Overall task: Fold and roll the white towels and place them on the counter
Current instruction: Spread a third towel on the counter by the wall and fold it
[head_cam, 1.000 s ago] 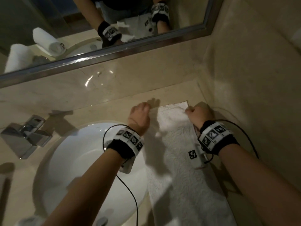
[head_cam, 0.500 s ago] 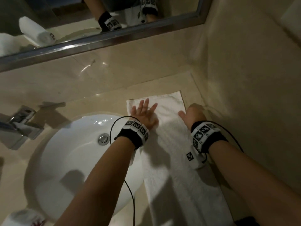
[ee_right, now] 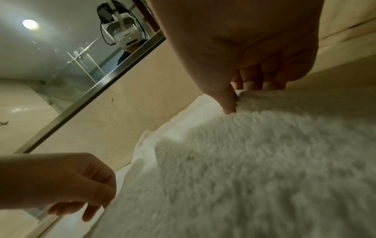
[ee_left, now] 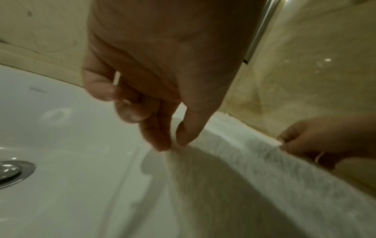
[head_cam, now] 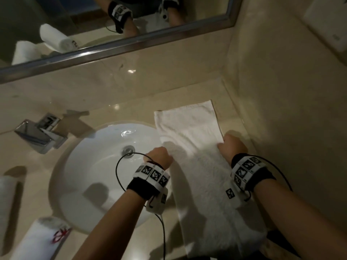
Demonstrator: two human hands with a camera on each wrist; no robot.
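Note:
A long white towel (head_cam: pixel 189 132) lies flat on the beige counter (head_cam: pixel 131 113), right of the sink, running from the back wall toward me. My left hand (head_cam: pixel 165 156) is at the towel's left edge. In the left wrist view its thumb and forefinger (ee_left: pixel 173 145) pinch that edge of the towel (ee_left: pixel 234 161), over the basin rim. My right hand (head_cam: pixel 223 145) is at the right edge, level with the left. Its thumb (ee_right: pixel 230 104) lies on top of the towel (ee_right: pixel 264 153), with the fingers curled under the edge.
A white sink basin (head_cam: pixel 93 184) with a metal drain (head_cam: pixel 128 150) and a chrome faucet (head_cam: pixel 39 136) sits left of the towel. A rolled towel with a red logo (head_cam: pixel 41 239) lies at the near left. The side wall (head_cam: pixel 281 109) stands close on the right. A mirror (head_cam: pixel 112 25) hangs above.
Both hands have slid back from the towel's far end toward me. The left hand, flat on the towel half a second ago, now pinches the left edge.

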